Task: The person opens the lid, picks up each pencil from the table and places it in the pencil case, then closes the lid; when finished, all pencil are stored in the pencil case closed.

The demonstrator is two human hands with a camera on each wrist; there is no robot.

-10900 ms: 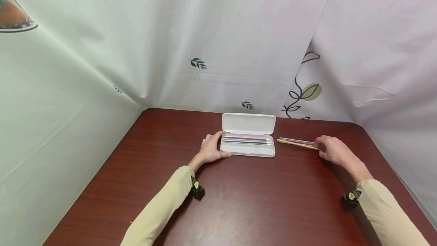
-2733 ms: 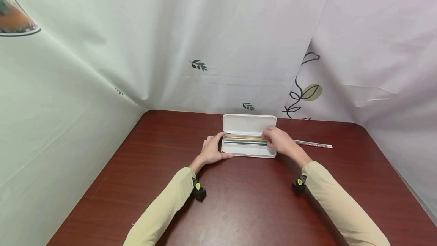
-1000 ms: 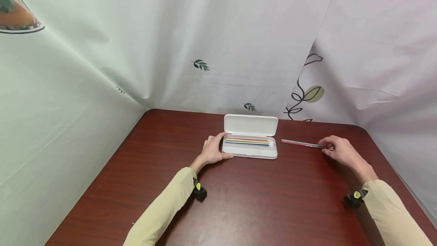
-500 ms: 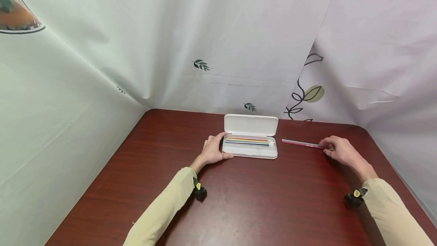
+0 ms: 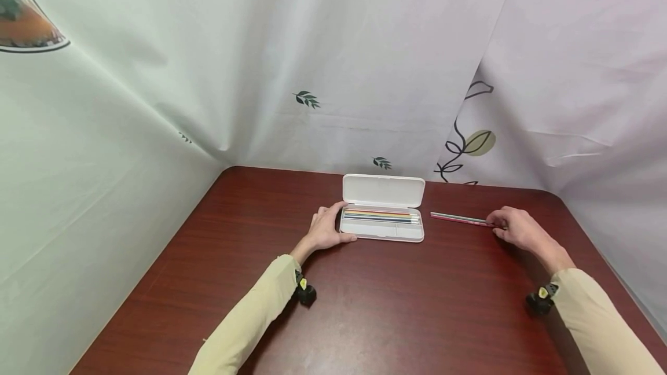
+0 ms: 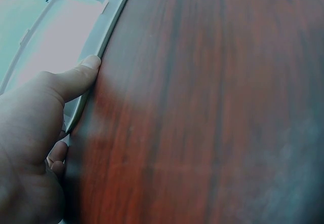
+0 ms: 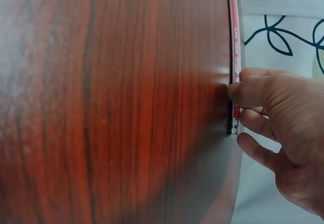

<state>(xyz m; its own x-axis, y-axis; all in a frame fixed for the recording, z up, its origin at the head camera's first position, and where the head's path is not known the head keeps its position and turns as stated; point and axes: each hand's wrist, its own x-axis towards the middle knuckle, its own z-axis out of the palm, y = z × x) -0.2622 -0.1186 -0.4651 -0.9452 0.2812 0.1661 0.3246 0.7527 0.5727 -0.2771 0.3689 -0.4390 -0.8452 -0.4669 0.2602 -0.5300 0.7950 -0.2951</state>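
A white pencil case (image 5: 365, 229) lies with its lid (image 5: 383, 190) raised at the back of the table. Several coloured pencils (image 5: 377, 214) lie side by side in its rear compartment. My left hand (image 5: 324, 231) grips the case's left end, its thumb (image 6: 78, 79) along the front edge; in the left wrist view the other fingers are partly hidden behind the case. To the right, a few pencils (image 5: 458, 219), red and greenish, lie on the table. My right hand (image 5: 517, 230) pinches them near their right ends. In the right wrist view a red pencil (image 7: 236, 46) passes between thumb and fingers.
The dark red wooden table (image 5: 375, 300) has rounded back corners. A white patterned cloth (image 5: 385, 62) hangs close behind the case and along both sides.
Earlier my right hand went from the loose pencils to the case and back; more pencils, some yellow, now lie inside and fewer on the table. My left hand keeps its place.
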